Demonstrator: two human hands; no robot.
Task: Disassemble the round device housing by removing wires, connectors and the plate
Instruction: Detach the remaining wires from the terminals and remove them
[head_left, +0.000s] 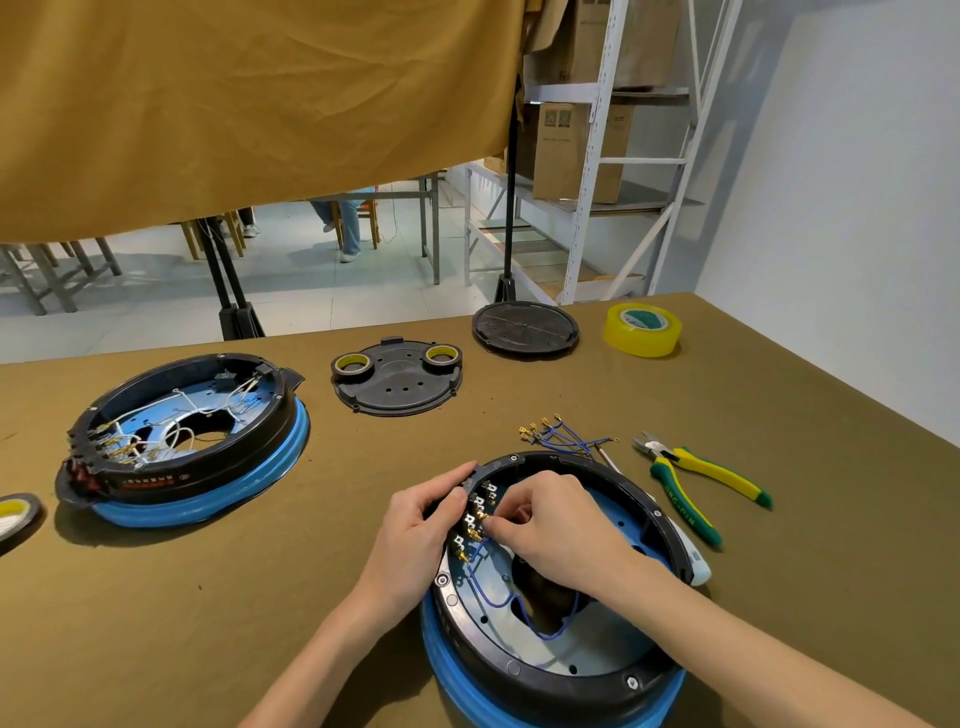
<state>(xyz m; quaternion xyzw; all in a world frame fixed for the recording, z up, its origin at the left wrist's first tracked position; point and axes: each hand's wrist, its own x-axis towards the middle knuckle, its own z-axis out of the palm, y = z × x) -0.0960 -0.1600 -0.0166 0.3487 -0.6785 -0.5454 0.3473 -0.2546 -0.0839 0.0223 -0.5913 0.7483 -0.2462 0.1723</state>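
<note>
The round device housing (618, 670), black ring on a blue base, lies in front of me at lower centre. My left hand (421, 530) grips its left rim, thumb on the edge. My right hand (556, 525) reaches inside and pinches a brass connector (480, 519) on the row of terminals at the inner left wall. Blue wires (493, 597) still loop across the metal plate (587, 649) inside. A bundle of removed blue wires with brass connectors (561, 439) lies on the table just beyond the housing.
A second housing (197, 467) with white wires sits at the left. Two black cover plates (397, 384) (524, 327) lie further back, one carrying two tape rolls. Yellow tape roll (642, 330) at back right. Green-yellow cutters (696, 478) and a screwdriver lie to the right.
</note>
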